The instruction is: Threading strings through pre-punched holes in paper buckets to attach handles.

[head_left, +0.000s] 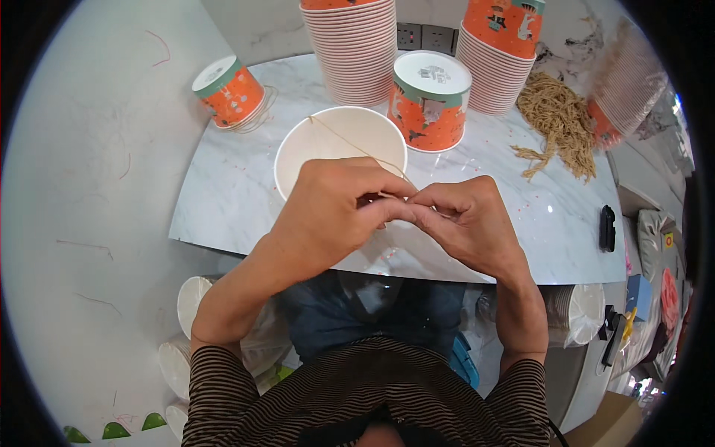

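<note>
Both hands, left hand (335, 205) and right hand (465, 216), had a tight pinch grip on the thin string (357, 145) stretched over the white cup (328, 145) near the desk's (223, 194) front edge.

landmark: open paper cup (340, 153), upright on the table (223, 201), near its front edge
string (357, 147): runs across the cup's mouth, from far-left rim toward the near-right
left hand (335, 212): just in front of the cup, overlapping its near rim
right hand (465, 220): front-right of the cup, fingertips meeting the left hand's at the string
upturned cup (430, 100): just right-behind the cup
tipped cup (229, 91): left-behind, lying on its side, well apart
cup stack (357, 48): directly behind
second cup stack (497, 56): right-behind, beyond the upturned cup
string pile (558, 123): far right, on the table
black clip (608, 227): far right, near the table's right edge
spare cups (186, 335): below table level, front-left
</note>
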The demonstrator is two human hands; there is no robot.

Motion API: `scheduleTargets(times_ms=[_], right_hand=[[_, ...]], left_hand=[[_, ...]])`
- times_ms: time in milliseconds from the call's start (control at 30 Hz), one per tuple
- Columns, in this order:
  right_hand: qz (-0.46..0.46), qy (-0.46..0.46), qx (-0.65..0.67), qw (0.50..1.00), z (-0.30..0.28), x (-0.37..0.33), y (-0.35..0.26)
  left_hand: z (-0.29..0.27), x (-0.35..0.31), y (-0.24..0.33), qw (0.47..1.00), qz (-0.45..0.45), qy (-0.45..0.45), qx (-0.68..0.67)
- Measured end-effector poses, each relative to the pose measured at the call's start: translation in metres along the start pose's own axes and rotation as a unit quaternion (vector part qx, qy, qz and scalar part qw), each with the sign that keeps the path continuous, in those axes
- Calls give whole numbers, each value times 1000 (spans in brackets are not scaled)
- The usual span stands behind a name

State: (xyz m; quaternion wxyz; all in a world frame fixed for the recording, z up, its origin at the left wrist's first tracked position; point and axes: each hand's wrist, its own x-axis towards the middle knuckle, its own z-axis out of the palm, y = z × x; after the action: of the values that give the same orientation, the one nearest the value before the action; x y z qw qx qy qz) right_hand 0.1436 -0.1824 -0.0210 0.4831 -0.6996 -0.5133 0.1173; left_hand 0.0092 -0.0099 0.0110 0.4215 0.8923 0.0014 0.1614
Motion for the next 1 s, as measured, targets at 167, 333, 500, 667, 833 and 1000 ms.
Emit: scheduleTargets(times_ms=[167, 333, 500, 667, 833, 1000], right_hand=[[-21, 20, 8, 1000, 1, -3, -2], [-41, 5, -38, 998, -12, -4, 8], [44, 40, 127, 990, 1, -6, -10], [70, 58, 254, 963, 13, -10, -1], [57, 77, 265, 959, 19, -18, 9], [84, 94, 218, 968, 28, -31, 33]], left_hand=[[-8, 3, 9, 985, -120, 5, -127], [-14, 3, 14, 984, -148, 32, -97], [-5, 3, 8, 994, -91, 38, -44], [-3, 7, 15, 997, -63, 36, -31], [-6, 0, 11, 993, -107, 18, -41], [-15, -10, -5, 993, 0, 61, 106]])
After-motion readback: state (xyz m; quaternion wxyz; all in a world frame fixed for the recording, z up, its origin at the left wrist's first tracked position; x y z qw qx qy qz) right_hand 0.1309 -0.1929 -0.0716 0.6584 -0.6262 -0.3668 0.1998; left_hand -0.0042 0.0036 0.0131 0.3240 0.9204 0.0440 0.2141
